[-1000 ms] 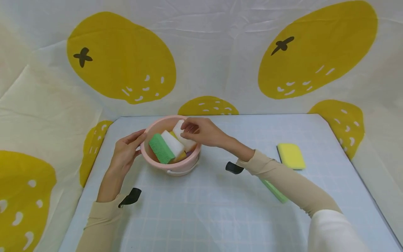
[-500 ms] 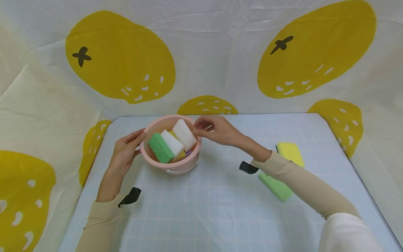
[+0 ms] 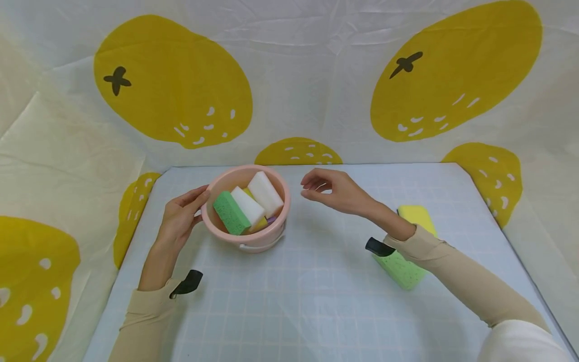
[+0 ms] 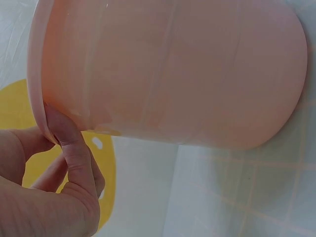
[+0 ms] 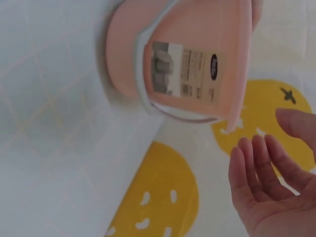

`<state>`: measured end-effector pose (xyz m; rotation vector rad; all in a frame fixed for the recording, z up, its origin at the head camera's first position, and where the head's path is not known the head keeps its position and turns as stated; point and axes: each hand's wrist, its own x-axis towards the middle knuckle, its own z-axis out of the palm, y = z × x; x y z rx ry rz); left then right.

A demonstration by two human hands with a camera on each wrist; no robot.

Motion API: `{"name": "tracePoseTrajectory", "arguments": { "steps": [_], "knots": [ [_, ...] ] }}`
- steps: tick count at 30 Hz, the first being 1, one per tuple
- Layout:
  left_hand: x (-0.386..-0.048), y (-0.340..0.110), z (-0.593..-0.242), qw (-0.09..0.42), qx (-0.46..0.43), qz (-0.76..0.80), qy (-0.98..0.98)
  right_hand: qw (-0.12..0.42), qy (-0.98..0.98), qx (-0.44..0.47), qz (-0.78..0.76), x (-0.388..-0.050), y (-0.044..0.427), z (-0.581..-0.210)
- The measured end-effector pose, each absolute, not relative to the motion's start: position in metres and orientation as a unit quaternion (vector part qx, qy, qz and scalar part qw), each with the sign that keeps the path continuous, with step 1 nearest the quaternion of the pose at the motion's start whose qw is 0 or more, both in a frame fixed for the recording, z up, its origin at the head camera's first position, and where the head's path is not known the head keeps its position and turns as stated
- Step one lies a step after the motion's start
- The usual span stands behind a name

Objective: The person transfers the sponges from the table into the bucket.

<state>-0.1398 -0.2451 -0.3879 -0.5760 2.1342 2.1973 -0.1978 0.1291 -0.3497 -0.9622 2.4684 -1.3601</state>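
Note:
A pink bucket (image 3: 267, 236) stands at the back left of the table, with a pale handle hanging down its front. My left hand (image 3: 178, 213) pinches its rim from the left side; the left wrist view shows thumb and fingers on either side of the rim (image 4: 35, 89). Inside lie a green sponge (image 3: 231, 213), two white sponges (image 3: 265, 194) and partly hidden yellow and purple pieces. To the right of the bucket, my right hand (image 3: 339, 191) hovers apart from it, fingers loosely bent, holding nothing. In the right wrist view a printed label (image 5: 187, 74) shows on the bucket.
Under my right forearm lie a yellow sponge (image 3: 416, 218) with a dark underside and a light green sponge (image 3: 402, 271), both partly covered by the sleeve. A white cloth with yellow fruit print (image 3: 312, 90) hangs behind the checked tabletop (image 3: 271, 306).
My right hand has let go of the white sponge in the bucket and moved right, away from the rim. The left hand and bucket have stayed in place.

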Motion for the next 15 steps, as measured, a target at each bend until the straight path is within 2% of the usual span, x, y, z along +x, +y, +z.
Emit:
{"name": "tracePoseTrajectory", "arguments": {
  "steps": [15],
  "knots": [
    [-0.141,-0.245,-0.388,0.018,-0.193,0.703,0.684,0.067,0.846,-0.299,-0.437,-0.191,0.171,-0.362]
  ]
}}
